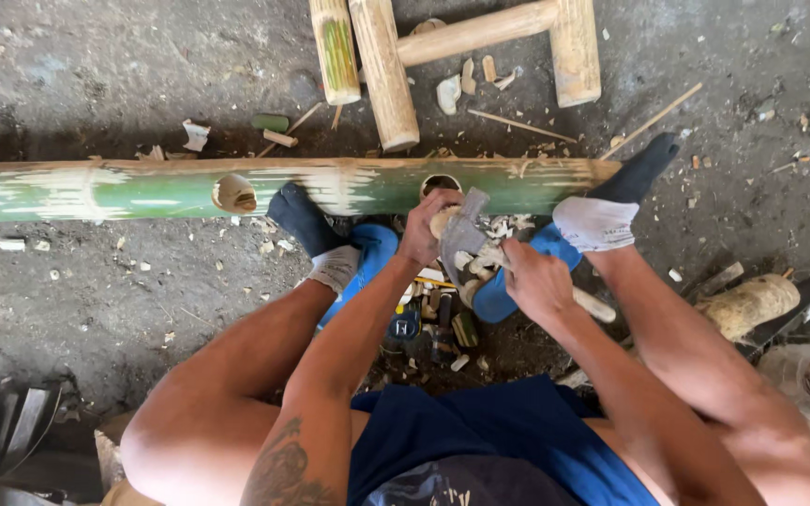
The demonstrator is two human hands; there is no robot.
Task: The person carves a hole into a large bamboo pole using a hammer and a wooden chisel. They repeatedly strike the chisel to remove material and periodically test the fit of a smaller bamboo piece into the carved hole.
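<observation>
Looking down from the head camera, a seated person works over a long green bamboo pole [189,187] that lies across the concrete floor [86,66]. Both feet, in dark socks with white heels, brace against the pole, one on each side of the hands.

The left hand [421,228] has its grip closed around the top of a short pale wooden piece [442,220], pressed just under a round hole [440,184] cut in the pole. The right hand [536,279] sits just right of and below the left grip, fingers wrapped tight on the wooden handle [596,305] of a broad-bladed chopping knife [461,242]; the grey blade lies between the two hands, touching the wooden piece.

Pale wood shavings [494,253] cluster beside the blade. Below the grips, blue sandals [372,248] rest on the floor. Left of the grips, the pole shows a second oval hole [235,193]. Beyond the pole stands a small frame of pale bamboo posts [384,70]. Far right of the right grip lies a short pale log [752,305].
</observation>
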